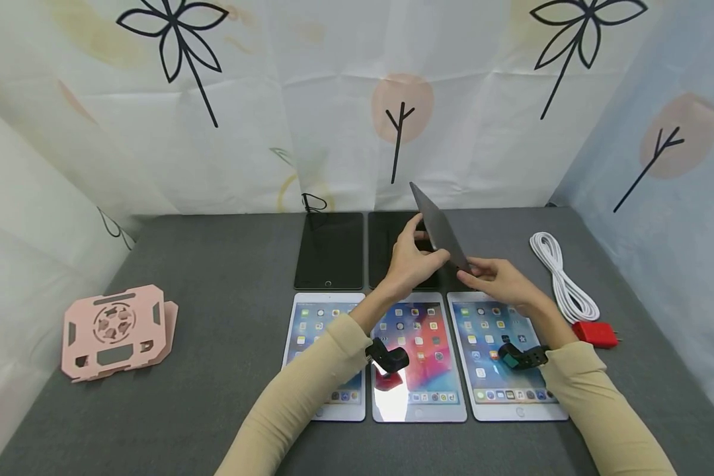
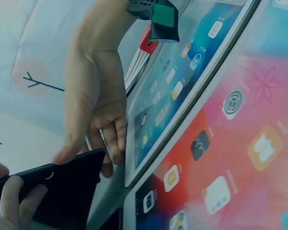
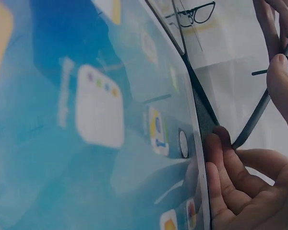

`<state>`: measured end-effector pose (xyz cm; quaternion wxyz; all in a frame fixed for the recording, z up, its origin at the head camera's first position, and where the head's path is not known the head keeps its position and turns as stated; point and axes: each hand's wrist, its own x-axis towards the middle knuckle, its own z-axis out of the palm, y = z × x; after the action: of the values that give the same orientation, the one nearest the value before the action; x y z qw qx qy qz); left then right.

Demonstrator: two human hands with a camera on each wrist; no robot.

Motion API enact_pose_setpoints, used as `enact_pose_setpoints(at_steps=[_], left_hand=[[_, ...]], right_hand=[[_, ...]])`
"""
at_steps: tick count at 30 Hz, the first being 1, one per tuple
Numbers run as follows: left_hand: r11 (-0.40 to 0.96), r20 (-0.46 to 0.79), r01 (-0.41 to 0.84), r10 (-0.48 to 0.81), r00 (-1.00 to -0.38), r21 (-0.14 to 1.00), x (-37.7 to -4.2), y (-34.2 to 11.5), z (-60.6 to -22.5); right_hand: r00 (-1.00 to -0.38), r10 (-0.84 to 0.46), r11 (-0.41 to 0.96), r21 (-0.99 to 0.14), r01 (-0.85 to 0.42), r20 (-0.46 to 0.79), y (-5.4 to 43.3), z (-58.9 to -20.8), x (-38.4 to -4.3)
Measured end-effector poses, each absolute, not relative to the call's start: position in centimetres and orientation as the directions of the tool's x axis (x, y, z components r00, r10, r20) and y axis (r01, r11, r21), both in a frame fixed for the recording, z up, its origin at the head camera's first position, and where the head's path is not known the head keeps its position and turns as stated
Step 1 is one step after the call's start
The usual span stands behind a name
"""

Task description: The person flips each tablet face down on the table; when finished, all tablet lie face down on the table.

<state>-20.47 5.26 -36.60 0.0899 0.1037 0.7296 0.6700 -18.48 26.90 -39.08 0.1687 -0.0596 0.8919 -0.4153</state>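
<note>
A dark tablet is held up at a steep tilt above the back row. My left hand grips its left side, thumb near the lower edge. At the lower right corner, my right hand pinches it between thumb and fingers. The left wrist view shows the tablet's black front with the right hand at its corner. From the right wrist, only the tablet's thin edge shows. Beneath and behind lie two dark tablets, the second partly covered by my left hand.
Three white tablets with lit screens form the front row, under my forearms. A coiled white cable and red charger plug lie right. Pink folding stands lie left on the grey tabletop.
</note>
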Motion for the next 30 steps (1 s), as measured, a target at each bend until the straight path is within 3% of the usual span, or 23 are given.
enact_pose_setpoints(at_steps=[8,19,30], left_hand=[[0.009,-0.040,-0.040,0.263,-0.964,0.999,-20.7,5.5,-37.4],[0.142,-0.041,0.010,0.351,-0.936,0.990,-21.1,5.8,-38.5],[0.279,0.006,0.135,0.419,-0.908,0.951,-21.5,6.1,-39.3]], right_hand=[[-0.950,-0.203,0.583,-0.808,0.078,-0.238,27.5,-39.3,-18.4],[-0.962,-0.131,0.659,-0.746,0.096,-0.240,29.1,-38.9,-17.9],[-0.975,-0.147,0.698,-0.715,0.019,-0.169,30.3,-38.9,-18.1]])
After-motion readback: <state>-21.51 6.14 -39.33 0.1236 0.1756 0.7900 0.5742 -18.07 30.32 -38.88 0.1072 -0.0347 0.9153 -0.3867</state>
